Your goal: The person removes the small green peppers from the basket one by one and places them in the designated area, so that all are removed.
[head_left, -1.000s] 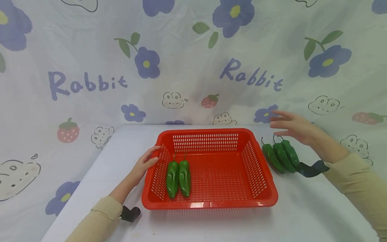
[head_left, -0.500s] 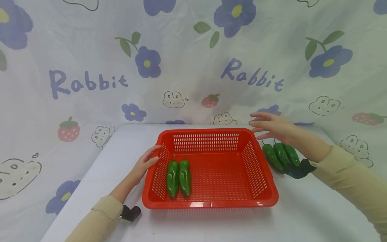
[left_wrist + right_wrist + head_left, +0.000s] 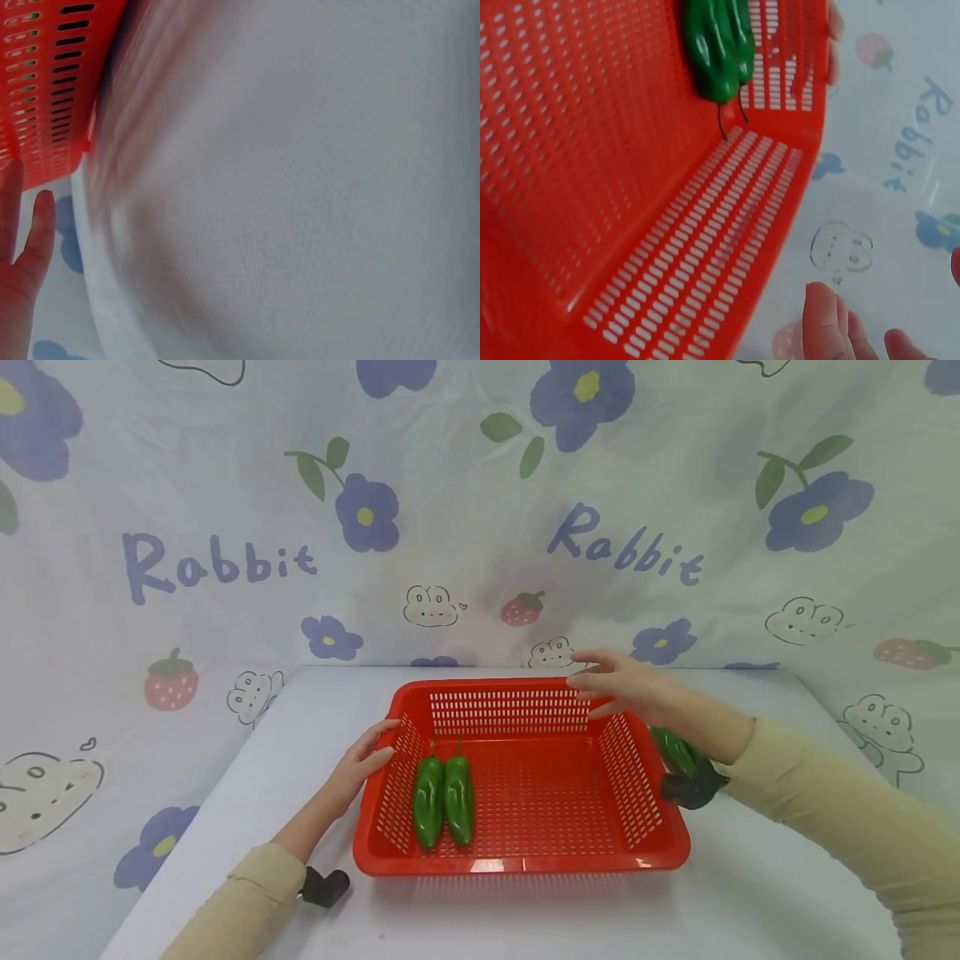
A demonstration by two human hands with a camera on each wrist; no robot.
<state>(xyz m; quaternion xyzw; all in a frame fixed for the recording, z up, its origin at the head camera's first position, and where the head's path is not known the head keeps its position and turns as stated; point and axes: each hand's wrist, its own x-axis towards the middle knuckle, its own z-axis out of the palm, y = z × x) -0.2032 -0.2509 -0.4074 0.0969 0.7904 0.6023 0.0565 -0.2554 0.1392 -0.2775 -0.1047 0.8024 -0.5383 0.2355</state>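
A red plastic basket [image 3: 525, 866] with slotted walls stands on the table. Two green peppers [image 3: 428, 802] lie side by side along its left part, stems to the back. My left hand [image 3: 358, 770] rests at the basket's left rim, fingers extended against it; the left wrist view catches its fingers [image 3: 39, 229] beside the slotted outer wall. My right hand [image 3: 633, 687] hangs over the back right corner of the basket, fingers spread and slightly bent, holding nothing. More green peppers [image 3: 673, 750] lie right of the basket, mostly hidden behind my right forearm.
The white table [image 3: 300, 727] meets a patterned cloth backdrop [image 3: 465, 510] just behind the basket. Each wrist carries a black camera mount, the right one [image 3: 693, 787] overlapping the basket's right rim in the head view.
My right hand has moved left from above the loose peppers to the basket's back right corner, its forearm now covering most of those peppers. The left hand and the basket have stayed put.
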